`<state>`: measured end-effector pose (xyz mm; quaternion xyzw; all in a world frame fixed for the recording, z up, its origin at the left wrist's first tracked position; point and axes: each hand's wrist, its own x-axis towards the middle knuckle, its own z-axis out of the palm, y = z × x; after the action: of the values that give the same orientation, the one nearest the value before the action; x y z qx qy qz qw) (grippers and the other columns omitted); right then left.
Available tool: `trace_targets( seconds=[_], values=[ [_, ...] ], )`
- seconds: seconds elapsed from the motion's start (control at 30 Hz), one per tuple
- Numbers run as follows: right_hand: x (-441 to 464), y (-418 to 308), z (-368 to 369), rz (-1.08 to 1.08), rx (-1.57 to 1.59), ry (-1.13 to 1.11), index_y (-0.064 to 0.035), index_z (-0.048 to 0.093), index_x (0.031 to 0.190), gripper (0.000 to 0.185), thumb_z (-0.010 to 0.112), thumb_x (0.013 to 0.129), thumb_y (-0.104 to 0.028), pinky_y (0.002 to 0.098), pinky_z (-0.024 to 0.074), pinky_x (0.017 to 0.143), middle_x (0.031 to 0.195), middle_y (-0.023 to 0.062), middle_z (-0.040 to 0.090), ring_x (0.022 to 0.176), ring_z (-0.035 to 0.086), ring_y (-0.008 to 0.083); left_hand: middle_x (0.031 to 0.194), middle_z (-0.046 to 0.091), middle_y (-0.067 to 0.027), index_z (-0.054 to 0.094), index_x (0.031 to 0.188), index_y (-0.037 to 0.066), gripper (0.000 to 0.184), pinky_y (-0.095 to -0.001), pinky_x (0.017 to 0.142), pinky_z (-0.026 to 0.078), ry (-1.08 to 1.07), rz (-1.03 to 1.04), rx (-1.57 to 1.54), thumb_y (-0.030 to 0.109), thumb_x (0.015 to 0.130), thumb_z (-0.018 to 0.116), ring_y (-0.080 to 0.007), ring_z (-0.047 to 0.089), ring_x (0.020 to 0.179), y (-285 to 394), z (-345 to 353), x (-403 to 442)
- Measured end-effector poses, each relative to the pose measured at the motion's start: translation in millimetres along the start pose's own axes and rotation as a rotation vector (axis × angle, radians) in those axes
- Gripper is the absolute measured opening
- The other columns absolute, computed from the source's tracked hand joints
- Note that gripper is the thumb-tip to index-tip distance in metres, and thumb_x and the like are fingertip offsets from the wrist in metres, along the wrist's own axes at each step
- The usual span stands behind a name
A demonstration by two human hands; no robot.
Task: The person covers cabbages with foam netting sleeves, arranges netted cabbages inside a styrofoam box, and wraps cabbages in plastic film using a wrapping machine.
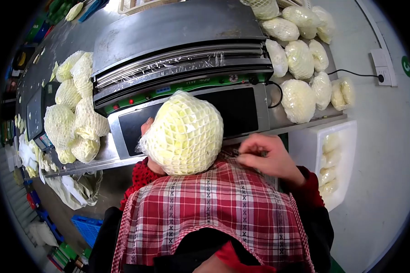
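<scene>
Left hand (155, 166) grasping netted cabbage (184, 133) at the front of the wrapping machine (180, 27), right hand (271, 157) curled just beside it, can't tell if pinching anything; wrapped batch (298, 102) at right looks done, this one seems mid-wrap, netted pile (60, 123) at left apparently pending.

The central cabbage (182, 132) is pale yellow-green under white diamond-mesh netting (198, 148). At six o'clock, the apron (205, 195) is red-and-white plaid with black crosses. Towards eight, a crate (87, 229) is blue; near three, a box (305, 142) is white.
</scene>
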<state>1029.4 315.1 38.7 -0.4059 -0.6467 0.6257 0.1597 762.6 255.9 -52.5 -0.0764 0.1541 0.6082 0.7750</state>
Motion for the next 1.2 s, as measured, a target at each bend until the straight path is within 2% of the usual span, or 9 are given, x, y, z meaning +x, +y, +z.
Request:
trace_targets(
  seconds=[0.2,0.27,0.43,0.5,0.57,0.73,1.03,1.13,1.2],
  values=[
    [27,1,22,-0.267,-0.128,-0.048,-0.0014,0.061,0.077,0.013,0.072,0.080,-0.007,0.0202,0.0396,0.054,0.066,0.0004,0.057,0.058,0.052,0.0056,0.136,0.051,-0.0189,0.044,0.140,0.007,0.081,-0.0519,0.103,0.041,-0.141,-0.183,-0.135,0.065,0.083,0.041,-0.0387,0.053,0.120,-3,1,4],
    [2,1,-16,0.010,0.507,-0.318,0.0000,0.060,0.075,0.015,0.071,0.082,-0.007,0.0222,0.0416,0.057,0.065,0.0024,0.057,0.061,0.054,0.0084,0.140,0.047,-0.0188,0.043,0.141,0.008,0.082,-0.0554,0.105,0.038,-0.172,-0.083,0.011,0.066,0.083,0.040,-0.0397,0.048,0.125,-15,15,7],
    [16,44,-7,-0.122,0.529,0.077,-0.0052,0.022,0.148,0.086,0.074,0.083,-0.028,0.0391,0.0335,0.107,0.141,0.0159,0.041,0.131,0.036,0.0230,0.125,0.059,-0.0195,0.056,0.127,0.006,0.061,-0.0514,0.095,0.048,-0.042,-0.155,0.186,0.052,0.087,0.046,-0.0381,0.057,0.114,-29,43,52],
    [-2,123,-16,-0.314,-0.305,0.276,-0.0037,0.032,0.143,0.061,0.059,0.095,-0.030,0.0370,0.0302,0.111,0.141,0.0130,0.040,0.130,0.040,0.0248,0.109,0.061,-0.0193,0.059,0.114,0.002,0.047,-0.0453,0.087,0.048,-0.176,0.185,0.885,0.039,0.086,0.054,-0.0355,0.059,0.100,-54,69,84],
    [-7,118,-52,-0.111,0.113,0.509,-0.0041,0.032,0.144,0.061,0.057,0.095,-0.031,0.0384,0.0318,0.110,0.143,0.0123,0.040,0.129,0.042,0.0258,0.094,0.063,-0.0191,0.061,0.102,-0.002,0.033,-0.0393,0.079,0.048,-0.281,0.759,1.505,0.026,0.084,0.063,-0.0329,0.061,0.086,-68,90,107],
    [13,153,-222,-0.278,0.774,0.931,-0.0052,0.030,0.146,0.061,0.053,0.096,-0.033,0.0418,0.0360,0.108,0.146,0.0106,0.040,0.127,0.045,0.0284,0.116,0.062,-0.0151,0.061,0.113,0.000,0.042,-0.0361,0.092,0.048,-0.127,1.002,1.633,0.023,0.080,0.075,-0.0297,0.059,0.108,-21,86,68],
    [63,61,-209,0.320,-0.817,1.399,0.0064,0.044,0.135,0.076,0.063,0.087,-0.049,0.0436,0.0433,0.100,0.132,0.0256,0.052,0.117,0.054,0.0339,0.124,0.055,-0.0228,0.051,0.126,-0.005,0.075,-0.0420,0.099,0.041,1.666,1.616,1.728,0.041,0.074,0.078,-0.0369,0.051,0.117,300,-22,-106],
    [156,34,-176,-0.289,-0.432,0.823,-0.0037,0.036,0.143,0.059,0.059,0.089,-0.012,0.0384,0.0480,0.092,0.135,0.0169,0.049,0.111,0.057,0.0255,0.122,0.056,-0.0283,0.056,0.118,-0.009,0.090,-0.0465,0.097,0.041,1.991,0.798,1.363,0.067,0.072,0.065,-0.0413,0.049,0.119,369,-75,-157],
    [226,-47,-19,-0.482,-0.140,0.357,-0.0021,0.048,0.134,0.050,0.059,0.085,-0.004,0.0319,0.0488,0.089,0.121,0.0125,0.059,0.105,0.059,0.0214,0.121,0.056,-0.0309,0.059,0.113,-0.010,0.089,-0.0477,0.096,0.042,1.815,0.973,1.213,0.069,0.071,0.065,-0.0427,0.052,0.115,368,-100,-154]
  ],
)
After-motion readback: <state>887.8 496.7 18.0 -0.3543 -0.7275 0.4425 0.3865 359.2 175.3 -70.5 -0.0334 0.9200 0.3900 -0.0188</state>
